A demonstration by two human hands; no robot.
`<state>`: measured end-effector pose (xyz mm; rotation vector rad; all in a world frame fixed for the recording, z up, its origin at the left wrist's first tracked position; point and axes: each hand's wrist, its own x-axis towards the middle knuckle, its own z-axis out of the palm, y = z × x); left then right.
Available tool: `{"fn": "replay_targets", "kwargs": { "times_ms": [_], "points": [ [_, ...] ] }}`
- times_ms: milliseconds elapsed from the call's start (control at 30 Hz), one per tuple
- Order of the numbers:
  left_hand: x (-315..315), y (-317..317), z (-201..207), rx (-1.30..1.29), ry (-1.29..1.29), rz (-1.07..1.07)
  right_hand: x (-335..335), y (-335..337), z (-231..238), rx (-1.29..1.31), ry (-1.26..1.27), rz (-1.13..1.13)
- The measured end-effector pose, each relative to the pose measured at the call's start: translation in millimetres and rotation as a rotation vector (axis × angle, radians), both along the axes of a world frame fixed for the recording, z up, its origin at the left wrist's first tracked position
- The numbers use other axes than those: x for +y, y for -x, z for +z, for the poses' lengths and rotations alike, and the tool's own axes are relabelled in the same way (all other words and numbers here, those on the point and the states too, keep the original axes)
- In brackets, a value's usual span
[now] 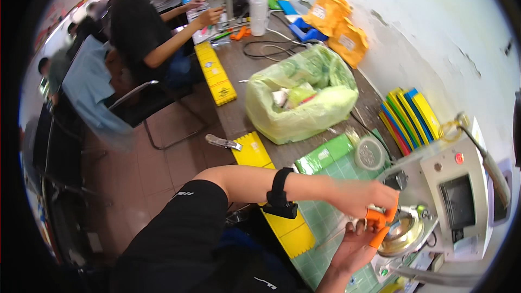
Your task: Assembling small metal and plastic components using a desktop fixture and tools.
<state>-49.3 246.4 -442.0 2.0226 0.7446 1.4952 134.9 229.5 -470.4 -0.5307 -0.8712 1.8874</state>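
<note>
My left hand (364,199) reaches in from the left, a black band around its wrist and orange covers on its fingertips. Its fingers are closed in a pinch at a round gold-coloured metal part (404,236) of the bench machine. Just below it, my right hand (355,247) comes up from the lower edge, also with an orange fingertip cover. Thumb and fingers of that hand are pinched together close to the left fingertips. Whatever either hand holds is too small to make out. The white machine (442,171) carries a dark screen (457,201) and a red button (459,158).
A green cutting mat (320,198) lies under my arms. Beyond it are a green packet (325,153), a round tub (370,153) and a bin with a pale green liner (293,119). Coloured flat bins (410,119) lean against the wall. A person (142,27) works farther along the bench.
</note>
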Motion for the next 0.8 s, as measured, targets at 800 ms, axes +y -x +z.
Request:
{"fn": "replay_targets", "kwargs": {
  "times_ms": [800],
  "points": [
    [5.5,2.2,-4.4,0.062,0.189,0.156,85.3,-341.9,73.8,-1.035,-0.515,-1.138]
  ]
}}
